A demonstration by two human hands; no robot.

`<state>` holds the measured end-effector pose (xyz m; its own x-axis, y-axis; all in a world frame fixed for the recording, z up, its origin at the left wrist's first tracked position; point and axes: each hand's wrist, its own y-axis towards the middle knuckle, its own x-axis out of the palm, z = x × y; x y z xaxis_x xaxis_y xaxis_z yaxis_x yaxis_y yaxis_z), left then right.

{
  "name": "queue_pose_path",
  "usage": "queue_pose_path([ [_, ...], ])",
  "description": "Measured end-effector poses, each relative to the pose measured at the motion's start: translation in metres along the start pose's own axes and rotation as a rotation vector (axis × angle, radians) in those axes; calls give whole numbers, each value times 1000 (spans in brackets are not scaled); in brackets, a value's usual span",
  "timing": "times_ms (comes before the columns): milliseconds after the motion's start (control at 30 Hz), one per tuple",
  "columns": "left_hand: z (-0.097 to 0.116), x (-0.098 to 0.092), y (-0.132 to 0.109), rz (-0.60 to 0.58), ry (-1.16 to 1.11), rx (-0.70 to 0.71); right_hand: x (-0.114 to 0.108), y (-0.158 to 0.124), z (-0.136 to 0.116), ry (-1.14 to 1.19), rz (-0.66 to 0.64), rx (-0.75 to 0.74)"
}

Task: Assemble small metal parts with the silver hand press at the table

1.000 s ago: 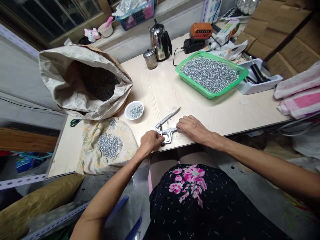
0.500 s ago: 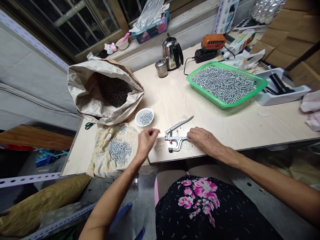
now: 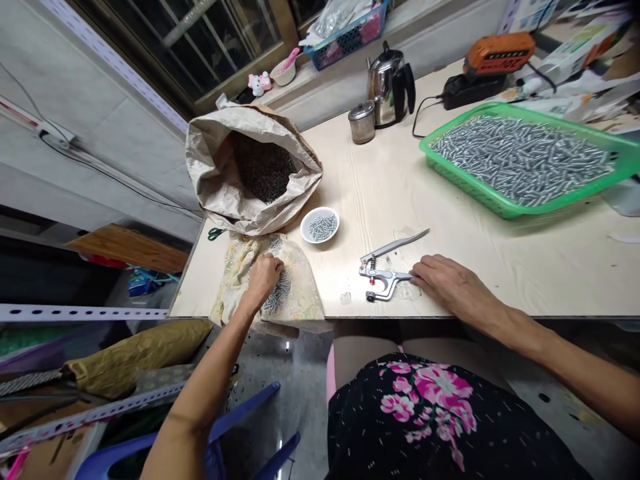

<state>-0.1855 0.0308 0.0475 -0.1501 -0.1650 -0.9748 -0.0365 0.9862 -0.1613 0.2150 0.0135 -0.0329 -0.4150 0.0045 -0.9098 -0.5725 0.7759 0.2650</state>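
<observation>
On the table lie silver snap-fastener pliers (image 3: pixel 387 283), their two handles apart and a red-tipped part between the jaws. My right hand (image 3: pixel 453 283) is closed on the end of the lower handle. Over a patterned cloth (image 3: pixel 304 283) at the left, my left hand (image 3: pixel 265 279) hovers or rests with fingers curled together; what they hold, if anything, is hidden. Right under it is a pile of small silver metal pieces (image 3: pixel 276 299), partly covered by the hand. A white bowl (image 3: pixel 320 239) of similar pieces stands between cloth and pliers.
Behind the cloth, an open sack (image 3: pixel 210 173) holds dark small pieces. A green basket (image 3: pixel 505 208) full of silver pieces stands at the right. Farther back are a metal kettle (image 3: pixel 385 93), a lidded canister (image 3: pixel 362 127) and an orange battery (image 3: pixel 500 53). Green-handled scissors (image 3: pixel 215 233) lie at the left.
My left hand has moved left, from beside the pliers' jaws to the pile on the cloth. My right hand stays on the handle. The view has shifted.
</observation>
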Motion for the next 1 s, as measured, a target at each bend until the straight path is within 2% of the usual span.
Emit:
queue_pose_path([
  [200, -18, 12, -6, -62, 104, 228, 2, -2, 0, -18, -11, 11],
  [400, -23, 16, -6, -105, 236, 431, 1, -1, -2, -50, 0, 7],
  [800, -22, 9, -16, -125, 205, 599, -2, 0, -4, -9, -12, 28],
  [933, -27, 14, -14, -121, 173, 645, -3, 2, -5, -46, -29, 42],
  [1000, -30, 19, -12, -77, 115, 623, -3, 3, -5, -60, -26, 51],
])
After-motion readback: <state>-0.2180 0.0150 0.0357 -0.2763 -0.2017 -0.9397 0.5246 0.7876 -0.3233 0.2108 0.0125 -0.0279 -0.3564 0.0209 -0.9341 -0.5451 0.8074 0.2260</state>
